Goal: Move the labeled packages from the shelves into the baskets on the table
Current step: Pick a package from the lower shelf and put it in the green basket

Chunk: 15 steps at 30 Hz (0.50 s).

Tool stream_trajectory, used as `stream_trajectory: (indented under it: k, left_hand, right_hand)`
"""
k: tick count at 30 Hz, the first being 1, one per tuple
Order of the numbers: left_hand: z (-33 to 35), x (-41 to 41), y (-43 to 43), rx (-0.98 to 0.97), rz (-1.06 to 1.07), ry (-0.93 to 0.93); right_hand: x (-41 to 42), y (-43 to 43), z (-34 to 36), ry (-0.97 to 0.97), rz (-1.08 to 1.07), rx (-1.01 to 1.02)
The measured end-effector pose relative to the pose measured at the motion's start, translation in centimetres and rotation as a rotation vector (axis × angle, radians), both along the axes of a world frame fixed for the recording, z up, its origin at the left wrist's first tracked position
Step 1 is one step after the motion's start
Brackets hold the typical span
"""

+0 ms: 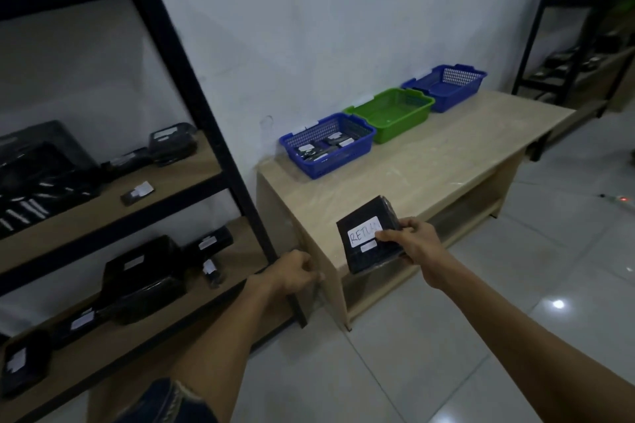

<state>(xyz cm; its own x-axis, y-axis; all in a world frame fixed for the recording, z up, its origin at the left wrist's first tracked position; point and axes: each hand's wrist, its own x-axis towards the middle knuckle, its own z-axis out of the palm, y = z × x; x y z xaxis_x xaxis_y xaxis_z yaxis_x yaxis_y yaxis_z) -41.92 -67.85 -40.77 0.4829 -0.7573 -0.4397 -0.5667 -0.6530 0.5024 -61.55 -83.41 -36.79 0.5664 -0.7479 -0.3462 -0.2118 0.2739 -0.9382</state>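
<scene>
Fingers (390, 235) of the right hand (414, 244) are clamped on a black package (369, 233), thumb across its white label; the visible letters read "RETU", the rest being covered. The package is held in the lower centre of the frame, above the near edge of the table (446, 165).

The left hand (295, 273), left of the package, is curled into a loose fist with fingers together, empty, in front of the black shelf upright (213, 120).

Three baskets stand in a row along the wall, centre to upper right of the frame:
- Near blue basket (324, 148): contains several black labeled packages.
- Green basket (390, 113): just beside the first; no contents visible.
- Far blue basket (445, 86): just beside the green one; no contents visible.

The shelves (103, 213) at the left of the frame carry further black packages with white labels on two levels. Label text there is too blurred to read.
</scene>
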Motion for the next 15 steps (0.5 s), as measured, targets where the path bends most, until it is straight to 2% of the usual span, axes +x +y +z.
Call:
stream_trajectory:
  k: [9, 15]
  left_hand:
    - [-1.5, 4.5, -17.8, 0.013, -0.036, -0.042]
    - [-3.1, 9.0, -29.0, 0.125, -0.062, -0.015]
  right_hand:
    - [3.8, -17.0, -2.0, 0.029, -0.039, -0.047]
    - [8.3, -27.4, -2.1, 0.1, -0.046, -0.028]
